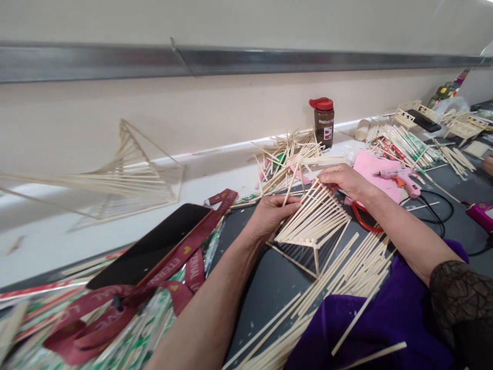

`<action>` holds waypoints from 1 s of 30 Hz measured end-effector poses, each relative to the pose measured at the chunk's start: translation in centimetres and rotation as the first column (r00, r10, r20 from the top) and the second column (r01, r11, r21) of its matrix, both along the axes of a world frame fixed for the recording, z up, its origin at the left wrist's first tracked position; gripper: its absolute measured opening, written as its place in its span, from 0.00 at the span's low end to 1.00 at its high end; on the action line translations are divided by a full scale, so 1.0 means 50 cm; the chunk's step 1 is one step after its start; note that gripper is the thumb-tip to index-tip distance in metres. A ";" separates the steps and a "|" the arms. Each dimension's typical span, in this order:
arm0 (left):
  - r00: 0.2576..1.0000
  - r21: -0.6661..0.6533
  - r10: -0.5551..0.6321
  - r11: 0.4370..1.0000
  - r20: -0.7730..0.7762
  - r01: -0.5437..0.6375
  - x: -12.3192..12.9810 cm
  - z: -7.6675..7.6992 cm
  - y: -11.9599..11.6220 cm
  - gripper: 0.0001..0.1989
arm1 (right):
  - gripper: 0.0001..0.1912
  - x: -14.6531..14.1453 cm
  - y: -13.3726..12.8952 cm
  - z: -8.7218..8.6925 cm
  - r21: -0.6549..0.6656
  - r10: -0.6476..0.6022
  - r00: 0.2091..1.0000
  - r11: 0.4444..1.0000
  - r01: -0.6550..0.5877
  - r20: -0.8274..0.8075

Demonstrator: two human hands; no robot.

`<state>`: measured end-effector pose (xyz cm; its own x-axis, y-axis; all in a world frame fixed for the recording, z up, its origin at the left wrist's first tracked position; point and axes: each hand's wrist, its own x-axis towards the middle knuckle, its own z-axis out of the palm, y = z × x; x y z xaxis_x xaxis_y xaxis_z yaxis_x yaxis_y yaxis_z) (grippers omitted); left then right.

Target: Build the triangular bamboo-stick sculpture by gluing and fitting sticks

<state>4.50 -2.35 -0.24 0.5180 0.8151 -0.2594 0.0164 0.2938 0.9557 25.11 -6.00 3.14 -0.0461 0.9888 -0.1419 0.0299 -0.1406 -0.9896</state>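
loose sticks (358, 268) are lying at lower centre on the desk (264, 288), beside purple cloth (408, 298). at centre, the left hand (275, 215) is gripping the slatted stick model (304, 217) by its left edge while the right hand (342, 180) is pinching its top corner. beyond, a pink glue gun (404, 181) is resting at right; a red-capped bottle (323, 121) is standing at upper right.

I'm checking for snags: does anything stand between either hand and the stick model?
Nothing visible does. The left hand touches the stick model at its left side, and the right hand at its upper end. Loose sticks lie beside it, not between.
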 end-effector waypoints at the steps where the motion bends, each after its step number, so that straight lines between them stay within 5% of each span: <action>1: 1.000 0.001 0.000 1.000 0.000 0.000 0.000 0.001 0.000 0.15 | 0.08 0.001 0.000 0.000 0.005 0.006 1.000 1.000 -0.006 0.005; 8: 1.000 0.032 -0.015 0.999 -0.023 0.016 0.000 0.002 0.000 0.14 | 0.10 0.003 0.001 -0.002 0.023 0.054 0.998 0.998 -0.054 0.016; 16: 1.000 0.029 -0.010 1.000 -0.002 0.010 0.000 0.001 -0.001 0.14 | 0.07 -0.006 -0.002 -0.002 0.074 -0.083 0.996 0.994 0.085 -0.029; 21: 1.000 0.025 -0.011 1.000 -0.006 0.011 0.000 0.002 -0.001 0.15 | 0.15 -0.001 -0.002 -0.006 0.075 -0.047 0.998 0.996 0.050 -0.040; 30: 0.999 0.052 -0.038 0.998 -0.002 0.038 -0.002 -0.003 0.003 0.13 | 0.12 0.001 -0.008 -0.002 0.262 -0.038 0.975 0.965 -0.021 0.220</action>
<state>4.38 -2.22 -0.38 0.5488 0.8071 -0.2177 0.0276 0.2428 0.9697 25.17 -6.39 3.04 -0.0347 0.9926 0.1161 0.2516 0.1211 -0.9602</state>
